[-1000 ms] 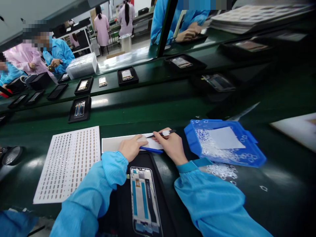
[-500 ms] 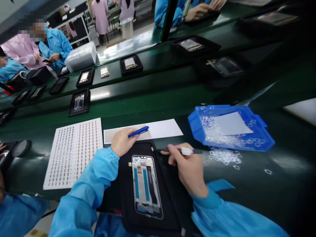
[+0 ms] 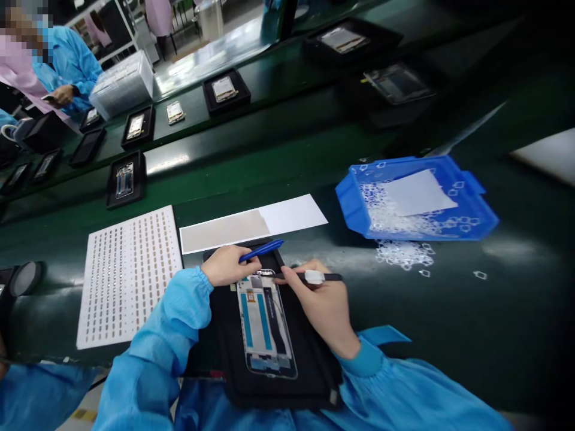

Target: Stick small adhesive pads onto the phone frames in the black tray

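Since half a second ago, my left hand (image 3: 224, 265) has come off the pale strip (image 3: 296, 214) and my right hand (image 3: 326, 304) has swung in from beside the tray (image 3: 308, 359); they now nearly meet at the top end of the phone frame (image 3: 257, 317), which lies in that black tray. My left fingers are closed around a blue pen-like tool (image 3: 261, 251); my right pinches dark tweezers (image 3: 333, 277), though I can't tell whether their tip touches the frame. I'd judge the frame light, thin and stiff, its glossy rim slippery and its dark ribbon (image 3: 275, 323) easily damaged. I'd hold it by both long edges, keeping off the middle.
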Available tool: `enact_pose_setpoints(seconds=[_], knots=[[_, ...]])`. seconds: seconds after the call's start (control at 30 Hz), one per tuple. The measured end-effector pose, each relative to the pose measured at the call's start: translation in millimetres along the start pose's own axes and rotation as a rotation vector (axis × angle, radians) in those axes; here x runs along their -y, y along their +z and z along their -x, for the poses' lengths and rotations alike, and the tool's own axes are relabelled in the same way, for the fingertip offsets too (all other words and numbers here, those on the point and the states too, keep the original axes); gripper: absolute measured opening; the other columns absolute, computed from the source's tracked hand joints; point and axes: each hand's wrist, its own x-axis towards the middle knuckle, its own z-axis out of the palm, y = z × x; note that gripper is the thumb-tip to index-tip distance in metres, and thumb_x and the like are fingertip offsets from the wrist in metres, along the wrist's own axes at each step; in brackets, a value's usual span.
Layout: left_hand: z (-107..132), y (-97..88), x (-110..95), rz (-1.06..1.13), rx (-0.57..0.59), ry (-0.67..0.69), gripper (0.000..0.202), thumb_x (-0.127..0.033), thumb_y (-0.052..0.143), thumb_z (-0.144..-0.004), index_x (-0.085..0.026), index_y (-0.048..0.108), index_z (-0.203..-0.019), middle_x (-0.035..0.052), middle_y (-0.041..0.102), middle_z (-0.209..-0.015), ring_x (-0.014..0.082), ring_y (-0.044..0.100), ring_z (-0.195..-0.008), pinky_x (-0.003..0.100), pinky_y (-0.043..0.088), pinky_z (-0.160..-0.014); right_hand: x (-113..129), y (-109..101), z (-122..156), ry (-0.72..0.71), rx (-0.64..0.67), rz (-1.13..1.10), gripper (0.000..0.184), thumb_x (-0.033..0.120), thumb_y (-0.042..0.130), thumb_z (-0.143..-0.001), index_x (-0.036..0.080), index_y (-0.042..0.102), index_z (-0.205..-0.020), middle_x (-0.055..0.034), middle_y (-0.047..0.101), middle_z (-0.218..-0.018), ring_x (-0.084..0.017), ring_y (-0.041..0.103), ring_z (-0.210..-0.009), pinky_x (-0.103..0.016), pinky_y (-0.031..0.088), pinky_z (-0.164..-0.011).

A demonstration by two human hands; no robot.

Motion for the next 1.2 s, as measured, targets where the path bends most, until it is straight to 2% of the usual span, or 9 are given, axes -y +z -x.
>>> enact_pose_setpoints(seconds=[0.37, 1.2], knots=[[-1.0, 1.0, 2.0, 0.01, -0.002, 0.007, 0.019, -0.032, 0.056, -0.081, -0.018, 0.07, -0.079, -0.0064, 0.049, -0.055, 0.0095, 0.046, -0.053, 0.022, 0.033, -0.055, -2.7, 1.0, 3.9, 0.051, -0.011, -0.001, 0.035, 0.048, 0.068, -0.083, 0.021, 0.052, -0.066, -0.0013, 0.058, -0.061, -0.022, 0.064, -0.062, -0.026, 0.045, -0.05], [1.1, 0.3, -1.1, -0.002, -0.002, -0.017, 0.018, -0.03, 0.057, -0.081, -0.018, 0.07, -0.08, -0.0068, 0.047, -0.053, 0.0093, 0.043, -0.051, 0.021, 0.034, -0.056, 2.0, 0.6, 3.0, 0.03, -0.016, 0.012, 0.037, 0.048, 0.067, -0.083, 0.021, 0.053, -0.064, -0.0018, 0.057, -0.061, -0.02, 0.06, -0.058, -0.026, 0.045, -0.05]])
